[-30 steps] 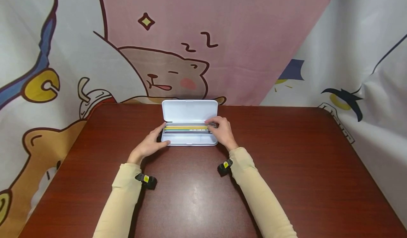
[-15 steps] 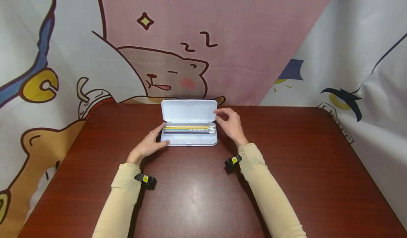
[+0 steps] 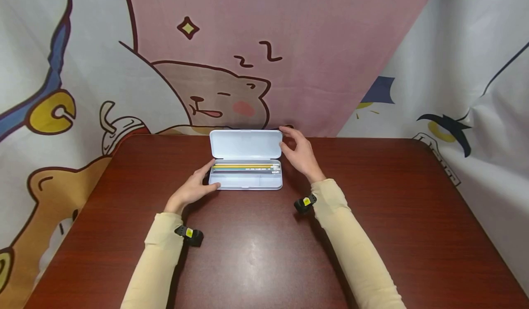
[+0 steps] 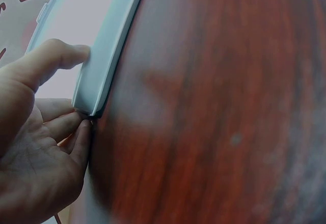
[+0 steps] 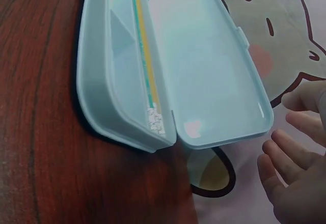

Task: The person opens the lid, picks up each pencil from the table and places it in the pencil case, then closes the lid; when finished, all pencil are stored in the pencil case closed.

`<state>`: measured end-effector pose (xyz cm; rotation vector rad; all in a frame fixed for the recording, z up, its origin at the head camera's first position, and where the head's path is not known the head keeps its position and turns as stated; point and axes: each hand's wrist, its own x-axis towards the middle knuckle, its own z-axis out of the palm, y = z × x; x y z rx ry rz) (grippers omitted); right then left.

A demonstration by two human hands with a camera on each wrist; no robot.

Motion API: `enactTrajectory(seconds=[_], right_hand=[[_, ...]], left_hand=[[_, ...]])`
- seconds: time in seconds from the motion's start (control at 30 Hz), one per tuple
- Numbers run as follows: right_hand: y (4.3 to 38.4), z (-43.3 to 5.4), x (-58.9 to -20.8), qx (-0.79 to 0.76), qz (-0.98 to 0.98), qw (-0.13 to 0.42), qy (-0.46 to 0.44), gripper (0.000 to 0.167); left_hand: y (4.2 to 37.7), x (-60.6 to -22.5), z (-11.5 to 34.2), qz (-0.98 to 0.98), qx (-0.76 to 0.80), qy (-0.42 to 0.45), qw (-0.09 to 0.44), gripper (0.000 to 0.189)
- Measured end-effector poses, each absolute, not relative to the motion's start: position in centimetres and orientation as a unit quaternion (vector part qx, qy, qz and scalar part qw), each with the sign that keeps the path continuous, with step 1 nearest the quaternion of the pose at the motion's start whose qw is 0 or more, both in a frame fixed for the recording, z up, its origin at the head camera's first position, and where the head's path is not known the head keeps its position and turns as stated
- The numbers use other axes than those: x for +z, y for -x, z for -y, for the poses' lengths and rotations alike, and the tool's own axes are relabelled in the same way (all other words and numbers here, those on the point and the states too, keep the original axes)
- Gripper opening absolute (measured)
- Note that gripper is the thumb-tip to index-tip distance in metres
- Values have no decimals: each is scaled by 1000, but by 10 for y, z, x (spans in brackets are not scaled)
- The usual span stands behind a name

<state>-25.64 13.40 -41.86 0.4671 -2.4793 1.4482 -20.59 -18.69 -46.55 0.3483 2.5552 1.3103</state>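
Note:
A pale blue pencil case point(image 3: 237, 181) lies on the table with its lid point(image 3: 245, 144) raised at the back. Several pencils point(image 3: 241, 166), yellow and darker ones, lie side by side in its rear compartment, white eraser ends to the right. My left hand point(image 3: 192, 190) holds the case's left end, thumb on the front rim and fingers around the end, as the left wrist view shows. Beside the lid's right edge is my right hand point(image 3: 302, 156), its fingers spread and loosely bent. In the right wrist view that hand point(image 5: 300, 155) appears just apart from the lid.
The case stands near the back edge of the brown wooden table point(image 3: 248, 263). Right behind that edge hangs a cloth point(image 3: 322, 47) printed with cartoon animals. The case's front compartment has a divider toward the right.
My right hand has left the pencils' eraser ends and moved right and up to the lid's right edge, its fingers spreading. The left hand has stayed on the case.

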Motion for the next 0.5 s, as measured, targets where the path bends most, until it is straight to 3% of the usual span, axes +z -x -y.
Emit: enactTrajectory(seconds=[0.5], right_hand=[[248, -138, -430, 502, 831, 136, -199, 41]], left_hand=[[206, -464, 186, -874, 457, -113, 123, 83]])
